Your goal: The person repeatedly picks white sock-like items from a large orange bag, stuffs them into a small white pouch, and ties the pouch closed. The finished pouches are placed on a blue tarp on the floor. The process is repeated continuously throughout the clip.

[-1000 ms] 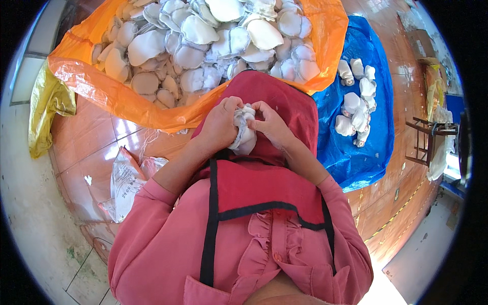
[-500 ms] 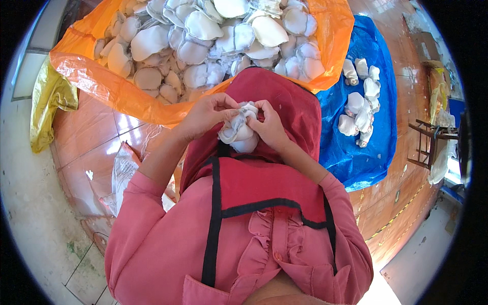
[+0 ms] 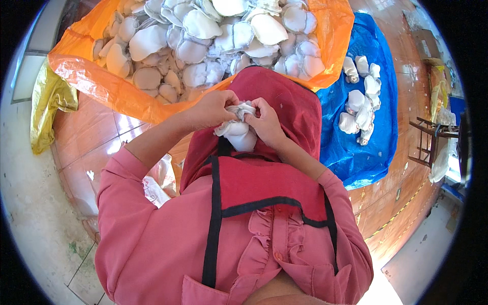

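Over my red apron (image 3: 274, 173), both hands work one white fabric piece (image 3: 238, 133). My left hand (image 3: 213, 108) pinches its upper edge from the left. From the right, my right hand (image 3: 266, 122) grips the same bunched top, fingers closed. The lower part of the piece hangs between my wrists. Straight ahead lies an orange plastic sheet (image 3: 101, 84) heaped with several similar white pieces (image 3: 203, 35).
A blue plastic sheet (image 3: 366, 147) on the right carries a smaller group of white pieces (image 3: 358, 96). A yellow bag (image 3: 48, 104) lies at the left. A clear plastic bag (image 3: 157, 180) sits on the tiled floor by my left arm. A wooden stool (image 3: 429, 140) stands far right.
Both hands have kept hold of the white piece and worked it, bunching its top tighter. The view has shifted slightly toward the orange heap.
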Demonstrator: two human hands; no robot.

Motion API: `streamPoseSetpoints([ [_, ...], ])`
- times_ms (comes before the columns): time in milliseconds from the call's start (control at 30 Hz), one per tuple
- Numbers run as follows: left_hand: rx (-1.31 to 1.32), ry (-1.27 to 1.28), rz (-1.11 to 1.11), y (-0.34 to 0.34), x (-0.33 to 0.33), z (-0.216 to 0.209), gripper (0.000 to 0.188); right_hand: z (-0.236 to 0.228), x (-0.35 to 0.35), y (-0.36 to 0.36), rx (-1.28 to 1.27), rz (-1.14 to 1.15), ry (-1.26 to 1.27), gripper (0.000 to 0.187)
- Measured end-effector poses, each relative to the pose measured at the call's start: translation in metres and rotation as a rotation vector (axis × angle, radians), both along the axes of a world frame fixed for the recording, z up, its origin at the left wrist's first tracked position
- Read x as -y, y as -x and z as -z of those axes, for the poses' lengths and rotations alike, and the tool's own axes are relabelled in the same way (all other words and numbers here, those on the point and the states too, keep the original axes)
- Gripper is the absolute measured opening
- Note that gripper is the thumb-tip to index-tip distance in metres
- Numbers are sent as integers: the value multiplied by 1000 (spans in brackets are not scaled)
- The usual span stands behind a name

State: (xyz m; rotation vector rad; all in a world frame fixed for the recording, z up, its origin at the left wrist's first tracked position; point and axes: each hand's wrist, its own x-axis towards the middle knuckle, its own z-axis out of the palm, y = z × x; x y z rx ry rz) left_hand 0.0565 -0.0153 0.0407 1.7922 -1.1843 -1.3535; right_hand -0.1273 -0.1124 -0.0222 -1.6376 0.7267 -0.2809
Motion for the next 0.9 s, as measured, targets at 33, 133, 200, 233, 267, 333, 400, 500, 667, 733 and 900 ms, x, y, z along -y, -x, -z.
streamPoseSetpoints([
  [33, 70, 25, 9, 2, 0, 0, 29, 5, 0, 0, 1, 14, -12, 28],
  [133, 270, 161, 33, 13, -1, 1, 31, 17, -3, 3, 81, 42, -57, 27],
  [200, 310, 219, 37, 19, -7, 3, 29, 18, -2, 7, 129, -5, -83, 28],
  [233, 330, 247, 37, 21, -10, 4, 28, 14, 2, 11, 137, -59, -93, 28],
  [267, 342, 264, 25, 24, -11, 5, 28, 9, 7, 14, 146, -113, -104, 28],
  [333, 364, 297, 6, 29, -12, 5, 28, 0, 16, 20, 153, -197, -70, 30],
  [400, 391, 352, 21, 34, -11, 6, 29, -8, 23, 22, 132, -268, 3, 30],
  [500, 510, 462, 29, 38, -11, 11, 28, -13, 28, 22, 79, -322, 147, 31],
  [667, 555, 455, 80, 37, -15, 9, 30, -7, 21, 20, 158, -282, 228, 29],
  [733, 552, 521, 101, 40, -16, 10, 31, -4, 20, 24, 239, -288, 324, 26],
  [900, 488, 587, 171, 51, -32, 10, 44, 18, 13, 41, 322, -245, 320, 16],
])
